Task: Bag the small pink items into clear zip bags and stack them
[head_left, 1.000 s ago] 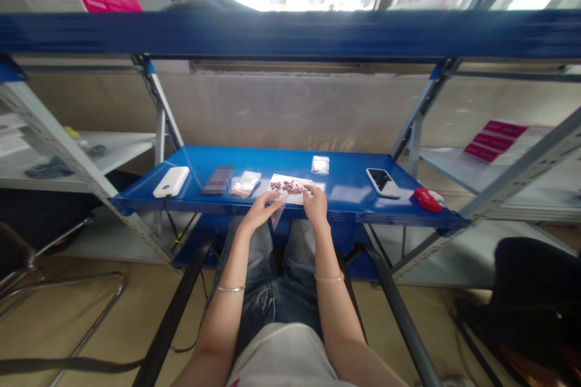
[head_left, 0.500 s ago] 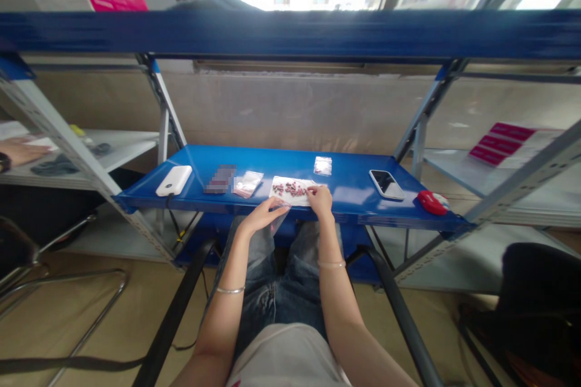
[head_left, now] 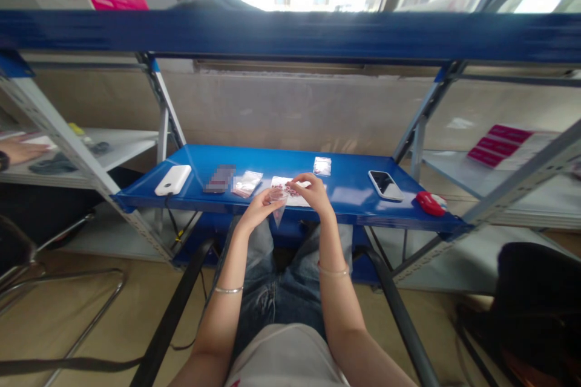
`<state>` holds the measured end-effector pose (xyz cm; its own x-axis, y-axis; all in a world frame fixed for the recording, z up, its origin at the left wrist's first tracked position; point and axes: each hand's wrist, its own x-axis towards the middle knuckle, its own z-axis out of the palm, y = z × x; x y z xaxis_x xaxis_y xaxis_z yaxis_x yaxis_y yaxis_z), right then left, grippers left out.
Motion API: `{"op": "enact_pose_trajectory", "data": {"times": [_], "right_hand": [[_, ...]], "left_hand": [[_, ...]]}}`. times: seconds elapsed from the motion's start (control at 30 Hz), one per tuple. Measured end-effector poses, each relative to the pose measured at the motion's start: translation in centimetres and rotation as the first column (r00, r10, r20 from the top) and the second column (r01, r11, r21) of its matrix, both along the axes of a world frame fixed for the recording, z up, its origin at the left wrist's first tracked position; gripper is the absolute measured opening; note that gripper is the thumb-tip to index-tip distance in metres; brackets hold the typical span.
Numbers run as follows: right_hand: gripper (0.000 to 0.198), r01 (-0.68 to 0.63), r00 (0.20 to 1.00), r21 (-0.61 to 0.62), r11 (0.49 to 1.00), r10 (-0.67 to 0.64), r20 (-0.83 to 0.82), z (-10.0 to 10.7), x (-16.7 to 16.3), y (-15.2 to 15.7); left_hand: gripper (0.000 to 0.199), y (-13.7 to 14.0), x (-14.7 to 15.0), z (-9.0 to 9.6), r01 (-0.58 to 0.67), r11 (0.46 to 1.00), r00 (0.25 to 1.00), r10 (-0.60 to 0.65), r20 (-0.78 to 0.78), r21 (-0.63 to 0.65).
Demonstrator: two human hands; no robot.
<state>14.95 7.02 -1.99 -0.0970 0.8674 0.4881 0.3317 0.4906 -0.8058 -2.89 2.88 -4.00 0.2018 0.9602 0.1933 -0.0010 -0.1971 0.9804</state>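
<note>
My left hand (head_left: pixel 258 210) is closed on a small clear plastic bag (head_left: pixel 279 214), whose pointed lower corner hangs over the table's front edge. On the blue table lies a white sheet (head_left: pixel 301 201) with small dark red pieces (head_left: pixel 289 188) scattered on it, partly covered by my hands. My right hand (head_left: pixel 315 195) is just above the sheet, beside the bag's mouth, thumb and forefinger pinched together. Whatever sits between those fingertips is too small to make out.
Clear packets (head_left: pixel 249 183) and a blurred-out dark item (head_left: pixel 220 179) lie to the left, near a white power bank (head_left: pixel 173 180). A small white packet (head_left: pixel 322 165) lies behind the sheet. Rightward are a phone (head_left: pixel 385 185) and a red-and-white object (head_left: pixel 431 203). Another person's hand (head_left: pixel 22 150) rests far left.
My right hand has lifted from the pieces and moved left toward the bag. My left hand has raised the bag and brought it over the sheet's left part.
</note>
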Motion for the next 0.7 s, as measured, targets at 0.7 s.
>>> {"op": "enact_pose_trajectory", "data": {"times": [0.7], "right_hand": [[0.024, 0.294, 0.719, -0.026, 0.955, -0.204, 0.664, -0.8, -5.3, 5.5]], "left_hand": [[0.047, -0.2, -0.6, 0.1, -0.015, 0.998, 0.999, 0.016, -0.031, 0.062]]}}
